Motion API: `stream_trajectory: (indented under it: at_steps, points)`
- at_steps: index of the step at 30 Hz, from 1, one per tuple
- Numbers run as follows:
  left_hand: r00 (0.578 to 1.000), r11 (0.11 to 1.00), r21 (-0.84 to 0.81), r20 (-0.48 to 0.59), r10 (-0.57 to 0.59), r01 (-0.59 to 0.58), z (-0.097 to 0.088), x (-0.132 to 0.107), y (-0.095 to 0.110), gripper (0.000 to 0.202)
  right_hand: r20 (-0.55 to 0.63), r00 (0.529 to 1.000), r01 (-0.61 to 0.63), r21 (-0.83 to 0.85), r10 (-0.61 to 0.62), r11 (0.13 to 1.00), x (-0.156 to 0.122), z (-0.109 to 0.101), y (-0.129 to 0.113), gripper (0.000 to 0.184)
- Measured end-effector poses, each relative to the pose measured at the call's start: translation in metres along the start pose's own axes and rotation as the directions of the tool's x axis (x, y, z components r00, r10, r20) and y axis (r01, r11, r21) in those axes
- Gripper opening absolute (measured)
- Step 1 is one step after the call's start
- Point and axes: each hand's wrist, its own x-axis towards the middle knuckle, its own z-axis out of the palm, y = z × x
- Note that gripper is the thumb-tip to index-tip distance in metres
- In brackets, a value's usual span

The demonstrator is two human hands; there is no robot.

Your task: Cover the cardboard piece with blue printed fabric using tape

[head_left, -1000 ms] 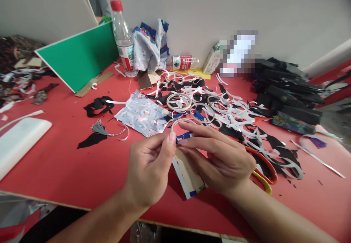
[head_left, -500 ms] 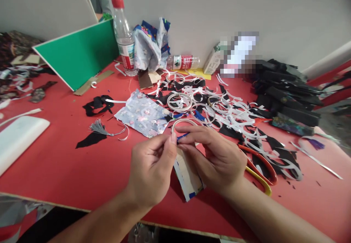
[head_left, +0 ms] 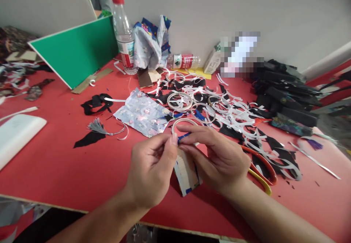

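My left hand [head_left: 150, 168] and my right hand [head_left: 222, 160] meet near the middle, fingertips pinched at the top edge of a small beige board [head_left: 188, 168]. White strips run along the board's sides, and blue fabric shows at its corners and between my fingertips. Part of the board is hidden behind my right fingers. Just beyond the fingertips lies a roll of tape [head_left: 175, 124]. Close to my right hand are scissors [head_left: 271, 175] with orange and yellow handles, partly covered by that hand. A grey patterned cloth piece [head_left: 142, 112] lies beyond my left hand.
White and black scraps [head_left: 233, 115] and another tape roll [head_left: 180, 101] spread over the red table [head_left: 109, 180]. An upright bottle [head_left: 124, 49], a green board [head_left: 76, 52] and a dark stack [head_left: 287, 100] stand around. A grey tassel [head_left: 95, 126] and white block [head_left: 22, 137] lie left.
The board's lower end has risen slightly toward my hands. My right hand has shifted a little to the right, and slightly more blue fabric shows between the fingertips.
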Motion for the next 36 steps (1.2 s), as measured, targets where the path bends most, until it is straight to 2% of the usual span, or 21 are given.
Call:
stream_trajectory:
  at_steps: [8,13,17,21,27,36]
  points:
    - [1.0,1.0,0.019,-0.023,0.0,0.0,0.0,-0.003,0.0,0.039,0.001,1.0,-0.012,-0.025,0.012,1.0,0.0,0.0,-0.002,0.013]
    - [1.0,1.0,-0.026,-0.019,-0.017,0.016,0.002,-0.004,0.0,0.033,-0.071,0.997,-0.001,-0.053,-0.003,0.999,-0.001,0.0,0.0,0.017]
    - [0.995,0.975,-0.201,0.01,-0.096,0.096,0.008,-0.009,-0.002,0.026,-0.118,0.992,0.03,-0.169,-0.05,0.985,0.001,-0.001,0.001,0.016]
    - [0.984,0.927,-0.33,0.035,-0.176,0.177,0.014,-0.019,-0.003,0.02,-0.149,0.982,0.082,-0.226,-0.117,0.971,0.003,-0.002,0.001,0.024]
    - [0.976,0.891,-0.397,0.088,-0.2,0.219,0.013,-0.018,-0.002,0.017,-0.057,0.991,0.106,-0.194,-0.119,0.975,0.002,-0.002,0.003,0.024]
    - [0.987,0.927,-0.341,0.079,-0.138,0.157,0.01,-0.009,-0.005,0.024,0.027,0.996,0.094,-0.213,-0.09,0.972,0.001,-0.002,0.004,0.021]
